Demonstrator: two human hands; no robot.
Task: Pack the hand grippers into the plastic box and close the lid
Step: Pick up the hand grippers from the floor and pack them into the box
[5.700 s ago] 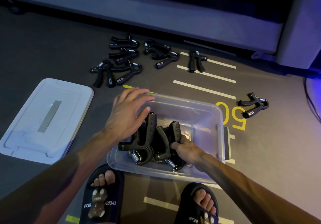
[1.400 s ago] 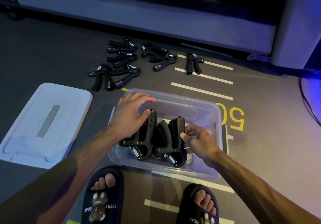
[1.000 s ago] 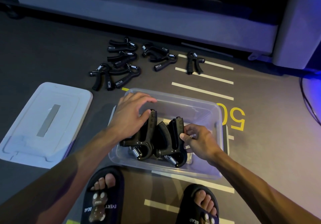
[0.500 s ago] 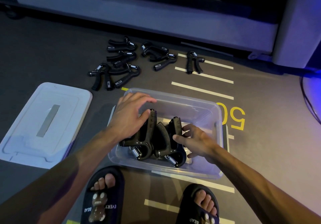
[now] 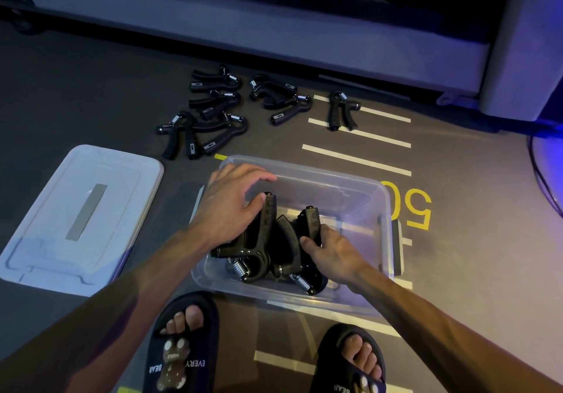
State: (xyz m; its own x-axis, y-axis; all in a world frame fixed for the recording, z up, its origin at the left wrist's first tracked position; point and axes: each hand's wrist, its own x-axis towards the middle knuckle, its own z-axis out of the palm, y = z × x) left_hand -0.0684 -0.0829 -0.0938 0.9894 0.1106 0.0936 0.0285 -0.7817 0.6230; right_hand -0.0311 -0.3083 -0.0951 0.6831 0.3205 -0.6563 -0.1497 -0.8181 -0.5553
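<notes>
A clear plastic box stands on the floor in front of my feet. Inside it, several black hand grippers stand packed together at the left, springs toward me. My left hand lies over the leftmost hand gripper, thumb against its raised handle, fingers over the box's far left rim. My right hand grips the handle of the rightmost hand gripper. The box's right half holds nothing. Several loose hand grippers lie on the floor beyond the box. The white lid lies flat to the left.
A single hand gripper lies apart on the white floor stripes, right of the loose group. A grey platform edge runs along the back. A dark cable trails at the right. My sandalled feet stand just before the box.
The hand gripper that lay by the yellow number is gone from the floor. My right hand opened briefly, then slid lower on the rightmost gripper's handle. My left hand stayed put.
</notes>
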